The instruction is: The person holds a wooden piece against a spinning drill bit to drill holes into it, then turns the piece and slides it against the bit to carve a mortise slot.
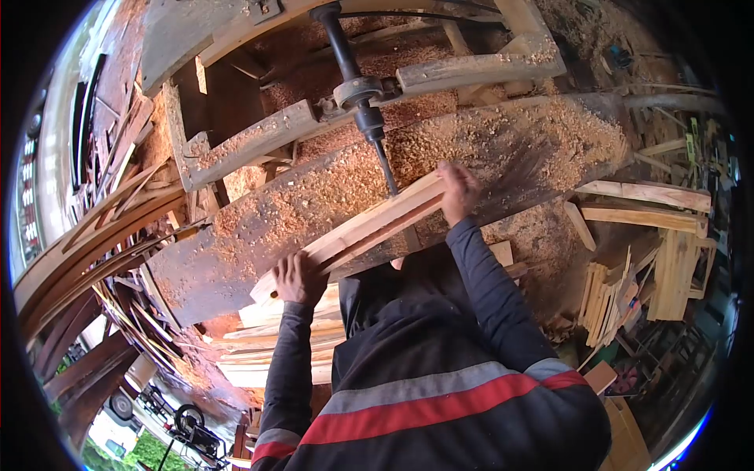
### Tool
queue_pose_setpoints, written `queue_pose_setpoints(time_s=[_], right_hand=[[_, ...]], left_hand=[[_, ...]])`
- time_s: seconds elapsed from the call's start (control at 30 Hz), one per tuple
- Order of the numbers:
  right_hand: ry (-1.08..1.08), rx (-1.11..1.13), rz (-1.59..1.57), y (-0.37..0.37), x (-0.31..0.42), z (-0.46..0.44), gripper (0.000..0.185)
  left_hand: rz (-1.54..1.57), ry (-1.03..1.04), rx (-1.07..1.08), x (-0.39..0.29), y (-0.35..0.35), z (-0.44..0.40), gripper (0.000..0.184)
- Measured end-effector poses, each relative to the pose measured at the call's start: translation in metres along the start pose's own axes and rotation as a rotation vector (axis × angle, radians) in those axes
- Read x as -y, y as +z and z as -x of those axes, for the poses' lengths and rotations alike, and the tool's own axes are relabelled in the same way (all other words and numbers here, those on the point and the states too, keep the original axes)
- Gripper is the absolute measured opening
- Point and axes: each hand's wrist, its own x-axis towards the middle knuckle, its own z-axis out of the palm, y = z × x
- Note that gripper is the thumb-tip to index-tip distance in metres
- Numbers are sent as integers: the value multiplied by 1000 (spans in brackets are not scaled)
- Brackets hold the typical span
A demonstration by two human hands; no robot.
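Note:
A long wooden board (369, 230) with a groove along its near side lies slantwise across the dark work table. My left hand (294, 276) grips its lower left end, fingers over the top. At the upper right end, my right hand (459, 193) is wrapped round the board. A drill bit (386, 166) in a dark chuck (369, 122) reaches down to the board's far edge, left of my right hand. Whether the bit is inside the wood, I cannot tell.
Wood shavings cover the work table (181, 271). A wooden frame (259, 141) carries the drill shaft (341, 47). Cut boards (275, 345) are stacked below my left hand, and more wood pieces (671, 275) stand at the right. Long planks (94, 228) lean at the left.

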Motion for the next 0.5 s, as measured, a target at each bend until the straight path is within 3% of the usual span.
queue_pose_setpoints(time_s=[0.07,0.2,0.27,0.37,0.5], right_hand=[[-35,-183,154,-14,23,-13,23],[-89,-115,-8,-49,7,-32,23],[87,-286,-28,-40,28,-9,22],[72,-380,-191,-73,3,19,21],[-45,-342,-12,-101,-4,37,21]], left_hand=[[-11,111,-82,-19,11,-20,66],[83,91,-1,-40,7,-57,65],[110,102,-2,-37,2,-50,64],[88,176,117,-38,-8,-40,59],[125,190,36,-40,-12,-36,57]])
